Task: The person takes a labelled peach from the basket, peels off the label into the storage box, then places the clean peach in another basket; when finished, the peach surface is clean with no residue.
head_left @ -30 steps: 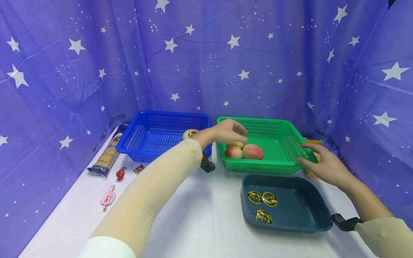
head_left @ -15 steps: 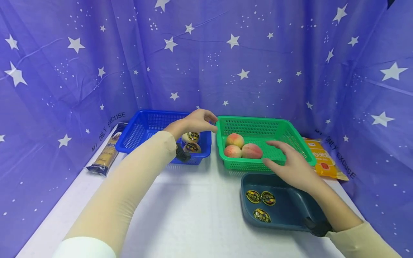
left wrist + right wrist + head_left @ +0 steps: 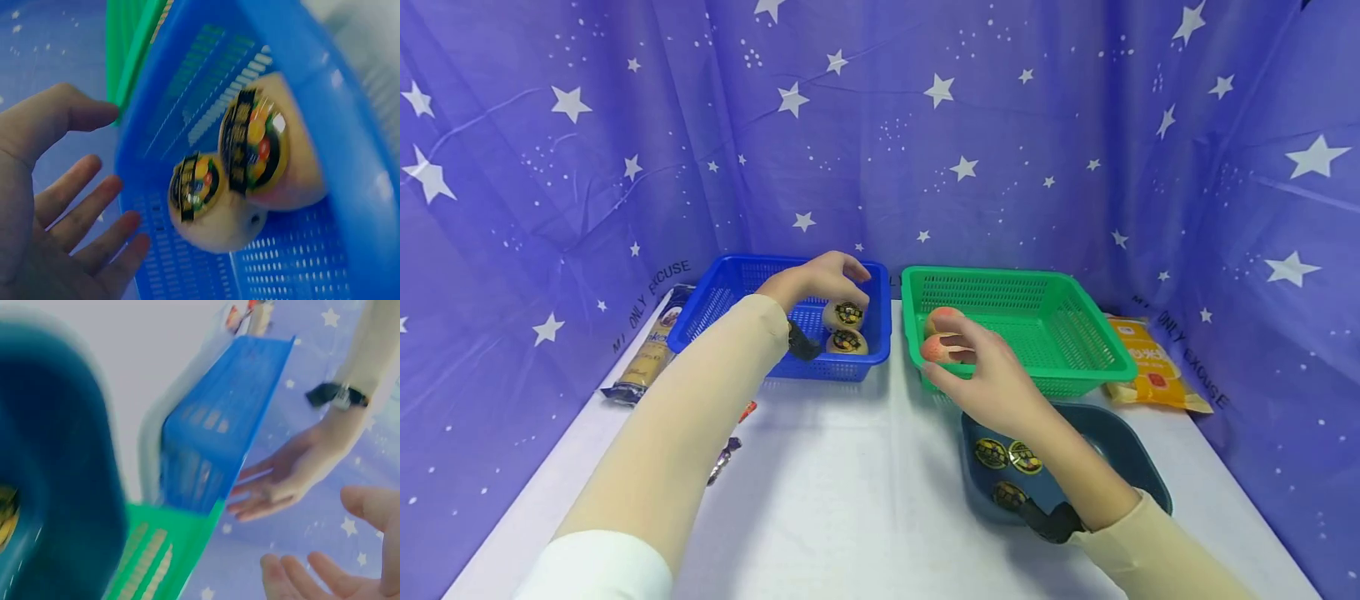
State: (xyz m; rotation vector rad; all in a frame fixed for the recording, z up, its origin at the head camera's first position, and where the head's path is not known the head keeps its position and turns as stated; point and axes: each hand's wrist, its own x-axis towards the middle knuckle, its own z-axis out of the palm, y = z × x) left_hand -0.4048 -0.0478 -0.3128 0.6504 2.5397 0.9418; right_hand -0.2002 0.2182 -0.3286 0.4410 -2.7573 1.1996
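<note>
Above blue basket (image 3: 850,367), left grip (image 3: 826,277) spread

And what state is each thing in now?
Left hand: open, empty
Right hand: open, empty
Blue basket: upright, holding two labelled peaches
Green basket: upright, holding peaches, partly hidden
Tray: upright, stickers inside
Yellow packet: lying down
Long packet: lying down, partly hidden
Candies: wrapped, partly hidden

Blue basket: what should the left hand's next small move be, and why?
Probably lower the left hand into the blue basket toward a stickered fruit: its fingers are spread and hold nothing, and the fruit lies inside, untouched.
</note>
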